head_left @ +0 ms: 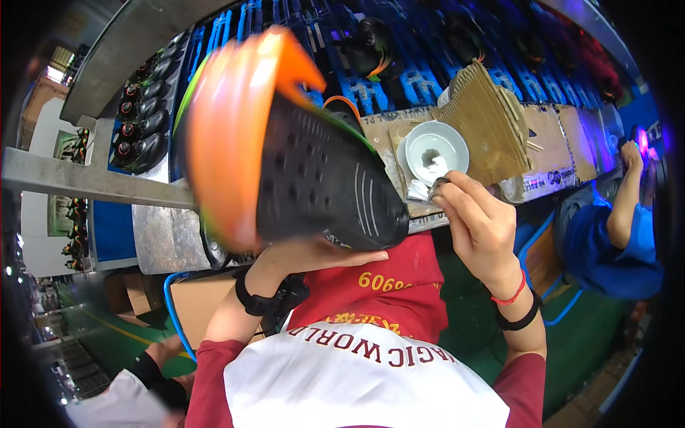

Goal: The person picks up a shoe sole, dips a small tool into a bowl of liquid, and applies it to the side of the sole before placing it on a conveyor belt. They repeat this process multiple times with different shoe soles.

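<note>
A black shoe point(321, 175) with orange and green trim is held up at the left, its orange part smeared by motion. My left hand point(314, 255) supports it from below, fingers stretched under the black end and closed against it. To the right, my right hand point(478, 225) pinches a small dark piece point(438, 187), whose kind I cannot make out. That piece is at the near edge of a white bowl point(459, 143) with whitish contents and a dark patch inside. A crumpled silvery-white scrap point(417, 190) lies beside the bowl, by my fingertips.
An upright cardboard flap point(492, 128) stands right of the bowl on a cardboard-covered bench point(549, 143). Beyond runs a blue rack line point(421, 82) carrying black shoes point(367, 50). More shoes point(139, 128) line the left. A metal bar point(93, 182) crosses there. Co-workers sit right point(606, 235) and lower left point(128, 396).
</note>
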`<state>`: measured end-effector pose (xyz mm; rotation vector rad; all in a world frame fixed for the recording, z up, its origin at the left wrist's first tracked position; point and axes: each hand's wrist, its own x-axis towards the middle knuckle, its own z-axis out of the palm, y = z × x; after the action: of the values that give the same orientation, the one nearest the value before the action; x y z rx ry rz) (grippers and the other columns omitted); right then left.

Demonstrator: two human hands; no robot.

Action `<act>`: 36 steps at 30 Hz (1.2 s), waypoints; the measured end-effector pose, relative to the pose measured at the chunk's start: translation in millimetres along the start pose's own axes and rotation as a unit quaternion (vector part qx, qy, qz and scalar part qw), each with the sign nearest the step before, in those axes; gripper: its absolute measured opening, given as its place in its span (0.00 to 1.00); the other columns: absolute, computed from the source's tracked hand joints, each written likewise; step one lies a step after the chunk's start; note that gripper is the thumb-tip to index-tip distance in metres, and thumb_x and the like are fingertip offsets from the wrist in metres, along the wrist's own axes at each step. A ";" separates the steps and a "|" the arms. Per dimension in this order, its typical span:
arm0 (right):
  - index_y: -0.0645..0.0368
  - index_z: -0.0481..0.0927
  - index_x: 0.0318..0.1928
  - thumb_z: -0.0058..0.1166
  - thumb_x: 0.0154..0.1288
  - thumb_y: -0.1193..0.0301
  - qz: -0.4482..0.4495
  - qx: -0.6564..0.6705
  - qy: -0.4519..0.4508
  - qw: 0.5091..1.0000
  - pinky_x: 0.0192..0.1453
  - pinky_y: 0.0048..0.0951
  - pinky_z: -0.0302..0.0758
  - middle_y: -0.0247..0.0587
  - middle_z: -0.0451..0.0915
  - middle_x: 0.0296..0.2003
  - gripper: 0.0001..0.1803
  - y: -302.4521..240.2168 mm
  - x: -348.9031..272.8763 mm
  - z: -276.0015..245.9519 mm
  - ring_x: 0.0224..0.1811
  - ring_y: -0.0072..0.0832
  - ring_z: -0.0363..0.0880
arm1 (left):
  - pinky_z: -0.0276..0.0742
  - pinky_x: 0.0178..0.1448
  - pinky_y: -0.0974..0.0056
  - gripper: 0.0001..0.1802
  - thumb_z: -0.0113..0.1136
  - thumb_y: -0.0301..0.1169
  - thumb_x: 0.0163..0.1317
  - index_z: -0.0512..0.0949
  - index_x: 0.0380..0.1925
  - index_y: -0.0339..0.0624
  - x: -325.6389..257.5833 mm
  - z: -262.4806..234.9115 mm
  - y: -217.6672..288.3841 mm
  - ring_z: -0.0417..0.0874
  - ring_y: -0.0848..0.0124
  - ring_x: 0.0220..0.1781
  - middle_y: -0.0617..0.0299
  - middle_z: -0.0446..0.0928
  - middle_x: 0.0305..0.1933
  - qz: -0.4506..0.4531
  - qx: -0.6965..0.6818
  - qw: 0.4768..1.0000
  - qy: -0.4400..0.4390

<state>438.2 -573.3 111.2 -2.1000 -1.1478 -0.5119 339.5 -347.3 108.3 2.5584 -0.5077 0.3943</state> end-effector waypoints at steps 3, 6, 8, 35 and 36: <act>0.62 0.80 0.36 0.64 0.51 0.81 0.019 0.046 0.023 0.998 0.28 0.30 0.77 0.45 0.82 0.36 0.10 0.5 4.8 -4.3 0.28 0.38 0.82 | 0.78 0.59 0.56 0.64 0.82 0.29 0.36 0.46 0.71 0.37 2.6 7.8 -8.1 0.74 0.62 0.62 0.48 0.59 0.68 -0.057 -0.338 0.936 0.085; 0.63 0.80 0.36 0.64 0.52 0.81 0.023 0.067 0.035 0.997 0.28 0.30 0.78 0.46 0.82 0.35 0.09 -0.4 8.5 -5.7 0.28 0.39 0.83 | 0.84 0.49 0.63 0.69 0.81 0.29 0.38 0.38 0.72 0.36 5.5 10.0 -1.4 0.75 0.59 0.61 0.45 0.55 0.69 -0.130 -0.486 0.855 0.127; 0.63 0.80 0.36 0.64 0.52 0.81 0.014 0.067 0.033 0.997 0.28 0.30 0.78 0.46 0.82 0.35 0.10 -3.4 11.6 -5.3 0.28 0.39 0.83 | 0.85 0.48 0.63 0.69 0.80 0.29 0.39 0.36 0.73 0.37 8.2 7.5 3.5 0.76 0.60 0.60 0.45 0.57 0.68 -0.197 -0.557 0.800 0.101; 0.62 0.79 0.35 0.64 0.50 0.79 -0.067 0.007 0.007 0.998 0.24 0.30 0.75 0.43 0.81 0.35 0.11 -14.1 24.6 -2.1 0.25 0.35 0.80 | 0.85 0.48 0.61 0.68 0.79 0.28 0.40 0.37 0.73 0.35 5.2 4.4 7.5 0.74 0.58 0.62 0.44 0.56 0.69 -0.147 -0.503 0.850 0.042; 0.62 0.79 0.35 0.64 0.50 0.79 -0.066 0.008 0.007 0.998 0.24 0.30 0.75 0.43 0.81 0.35 0.11 -14.1 22.7 -1.3 0.25 0.35 0.80 | 0.85 0.48 0.61 0.68 0.79 0.28 0.40 0.37 0.73 0.35 3.2 4.5 7.9 0.74 0.58 0.62 0.44 0.56 0.69 -0.149 -0.503 0.850 0.042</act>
<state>438.4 -555.8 131.5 -2.0127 -1.2854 -0.5763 339.8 -356.9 109.0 1.5396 -0.1800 0.0708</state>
